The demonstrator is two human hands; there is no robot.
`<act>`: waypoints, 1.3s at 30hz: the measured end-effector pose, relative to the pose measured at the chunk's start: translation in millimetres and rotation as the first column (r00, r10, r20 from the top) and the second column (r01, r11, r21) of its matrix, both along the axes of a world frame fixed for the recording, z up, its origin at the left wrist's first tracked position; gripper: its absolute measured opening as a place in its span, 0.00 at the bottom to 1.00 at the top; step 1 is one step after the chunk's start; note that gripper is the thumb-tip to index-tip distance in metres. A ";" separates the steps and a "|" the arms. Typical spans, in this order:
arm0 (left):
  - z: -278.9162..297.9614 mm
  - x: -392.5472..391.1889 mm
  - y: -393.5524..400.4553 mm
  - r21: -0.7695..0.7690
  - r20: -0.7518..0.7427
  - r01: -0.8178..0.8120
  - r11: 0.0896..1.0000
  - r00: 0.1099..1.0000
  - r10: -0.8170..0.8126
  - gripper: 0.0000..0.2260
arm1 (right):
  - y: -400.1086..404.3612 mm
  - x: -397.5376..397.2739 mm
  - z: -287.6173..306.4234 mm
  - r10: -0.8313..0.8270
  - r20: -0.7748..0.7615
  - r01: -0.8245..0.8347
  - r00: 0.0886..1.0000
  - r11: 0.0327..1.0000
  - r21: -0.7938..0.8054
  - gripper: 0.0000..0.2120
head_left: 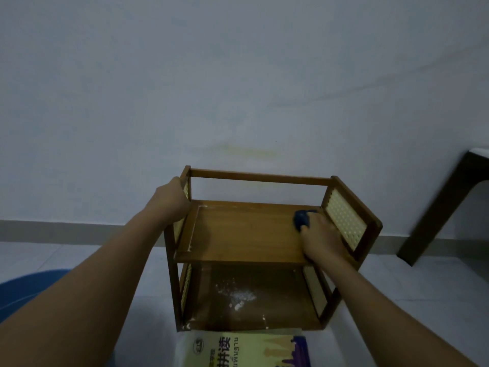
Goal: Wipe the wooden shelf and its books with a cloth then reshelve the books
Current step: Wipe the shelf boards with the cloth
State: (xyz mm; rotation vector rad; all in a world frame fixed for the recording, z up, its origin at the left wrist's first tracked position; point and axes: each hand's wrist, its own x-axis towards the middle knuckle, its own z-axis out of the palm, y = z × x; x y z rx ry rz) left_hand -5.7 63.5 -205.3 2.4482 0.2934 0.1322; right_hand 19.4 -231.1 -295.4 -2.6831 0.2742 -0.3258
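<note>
1. Two tiers are making up the wooden shelf [248,231], which is standing on the pale floor [79,258] close to the wall [238,75], its long axis running left to right along that wall and its open front facing the person.
2. Its boards are showing a smooth brown grain, a thin rail is crossing the back at the top, and the end panels are filled with cream woven lattice.
3. White dust and crumbs are lying scattered on the lower board.
4. The right hand [321,237] is pressing down on a dark blue cloth [303,219] at the right end of the upper board, fingers curled over the wad.
5. The left hand [173,198] is gripping the left end panel near its top, fingers wrapped out of sight round the frame.
6. One book [246,350] is lying flat on the floor just in front of the shelf, its pale yellow cover carrying printed characters and a purple patch.
7. A dark angled furniture leg [439,210] is standing well to the right, and a blue rounded shape [29,290] is showing at the lower left.
8. A grey skirting strip is running along the foot of the bluish-white wall.
</note>
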 end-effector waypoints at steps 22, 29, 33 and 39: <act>-5.6 12.2 5.3 -0.025 0.008 -0.013 1.000 1.000 0.014 0.17 | 11.6 40.1 8.9 -0.253 -0.050 0.248 0.966 0.965 -0.085 0.23; -6.6 10.0 2.0 0.036 0.035 -0.027 0.999 0.999 0.026 0.14 | 220.1 20.9 7.3 0.407 -0.134 -0.393 0.903 0.912 0.120 0.27; -6.5 8.6 4.2 -0.034 0.033 -0.032 0.999 0.999 0.033 0.14 | 186.0 26.3 14.1 0.506 -0.062 -0.505 0.860 0.863 0.028 0.22; -6.0 5.7 4.3 -0.082 0.017 -0.029 0.996 0.999 0.031 0.17 | 15.7 37.8 10.6 -0.011 -0.019 0.011 1.000 0.999 -0.035 0.20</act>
